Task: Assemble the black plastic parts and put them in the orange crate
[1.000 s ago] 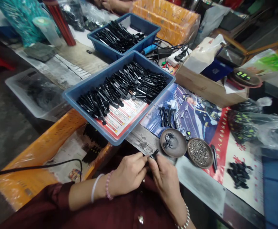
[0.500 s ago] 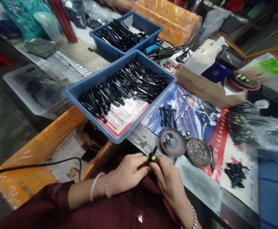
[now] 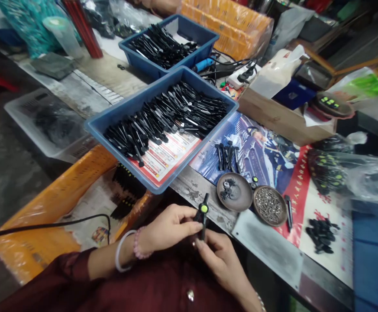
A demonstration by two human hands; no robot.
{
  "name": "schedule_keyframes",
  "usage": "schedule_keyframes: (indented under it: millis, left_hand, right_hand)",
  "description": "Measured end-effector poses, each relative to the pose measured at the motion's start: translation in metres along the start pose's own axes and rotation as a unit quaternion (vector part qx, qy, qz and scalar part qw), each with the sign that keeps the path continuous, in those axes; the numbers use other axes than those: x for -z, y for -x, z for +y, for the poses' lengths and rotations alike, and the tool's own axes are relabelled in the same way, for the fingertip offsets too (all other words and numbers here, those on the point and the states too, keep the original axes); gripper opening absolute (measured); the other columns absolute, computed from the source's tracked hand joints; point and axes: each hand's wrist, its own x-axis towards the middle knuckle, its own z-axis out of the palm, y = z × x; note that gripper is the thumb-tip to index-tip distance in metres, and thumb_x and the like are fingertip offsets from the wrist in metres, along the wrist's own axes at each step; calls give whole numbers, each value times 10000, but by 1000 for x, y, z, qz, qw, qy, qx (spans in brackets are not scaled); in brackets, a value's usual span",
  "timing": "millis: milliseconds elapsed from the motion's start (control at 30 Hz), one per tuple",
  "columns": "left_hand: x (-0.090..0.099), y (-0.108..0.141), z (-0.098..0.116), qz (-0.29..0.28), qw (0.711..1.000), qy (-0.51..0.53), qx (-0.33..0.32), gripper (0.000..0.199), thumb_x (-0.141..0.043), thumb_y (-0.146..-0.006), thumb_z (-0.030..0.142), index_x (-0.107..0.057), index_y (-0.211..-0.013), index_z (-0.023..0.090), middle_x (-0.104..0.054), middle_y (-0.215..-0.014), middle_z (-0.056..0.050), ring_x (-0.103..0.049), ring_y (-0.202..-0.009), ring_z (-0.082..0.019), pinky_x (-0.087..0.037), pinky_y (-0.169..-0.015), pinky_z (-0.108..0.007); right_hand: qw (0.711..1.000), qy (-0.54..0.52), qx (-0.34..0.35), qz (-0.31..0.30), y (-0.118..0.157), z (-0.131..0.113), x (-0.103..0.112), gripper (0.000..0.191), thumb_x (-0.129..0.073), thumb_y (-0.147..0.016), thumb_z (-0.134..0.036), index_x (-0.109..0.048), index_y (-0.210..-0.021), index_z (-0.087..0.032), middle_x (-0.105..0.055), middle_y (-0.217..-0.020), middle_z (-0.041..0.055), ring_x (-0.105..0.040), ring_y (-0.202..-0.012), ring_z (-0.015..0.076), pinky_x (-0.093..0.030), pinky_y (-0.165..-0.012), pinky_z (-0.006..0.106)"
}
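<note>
In front of my shirt I hold a slim black part with a round yellow-green dot [image 3: 204, 209], its thin tip pointing up; its exact kind I cannot make out. My left hand [image 3: 172, 227] pinches it at the middle, thumb and fingers just under the dot. My right hand [image 3: 219, 255] is closed at its lower end, with a tiny shiny spot by the thumb tip; the fingers hide that end. Nearest on the bench are a brown bowl of small black pieces [image 3: 234, 200] and a bowl of small metal pins or screws [image 3: 269, 208].
A blue tray [image 3: 163, 189] of long black parts stands ahead, with another blue tray [image 3: 133, 56] behind. Black parts [image 3: 227, 156] lie on a printed sheet, and a black pile [image 3: 321, 234] sits at right. An orange crate [image 3: 39, 234] is at left, crossed by a black cable [image 3: 62, 227].
The black part has turned more upright and shows more of its length. My right hand has slid down from beside the dot to the lower end; my left hand keeps its pinch.
</note>
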Motion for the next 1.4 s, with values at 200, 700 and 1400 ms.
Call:
schedule_keyframes:
  millis: [200, 700, 1400]
  left_hand:
    - [9, 1, -5, -96, 987, 108, 67, 283, -672, -812, 343, -728, -961, 108, -578, -705, -4, -434, -609, -92, -331, -554, -193]
    - [-13, -13, -12, 81, 989, 123, -1, 276, -619, -869, 365, -672, -797, 103, -505, -664, 21, -378, -578, -73, -314, -530, -194]
    - [9, -14, -26, -64, 931, 354, 64, 430, -890, -607, 271, -749, -997, 161, -689, -838, -30, -620, -675, -100, -453, -605, -175]
  right_hand:
    - [992, 20, -35, -118, 13, -3, 39, 446, -485, -944, -471, -369, -615, -194, -333, -579, -45, -305, -546, 96, -238, -505, 243]
    - [999, -15, -6, 47, -16, 15, -9, 411, -456, -954, -477, -467, -663, -186, -431, -606, -29, -379, -559, 113, -320, -533, 240]
    - [997, -58, 39, -28, -15, -2, -13, 385, -493, -958, -426, -438, -661, -186, -384, -619, -37, -326, -561, 101, -298, -541, 233]
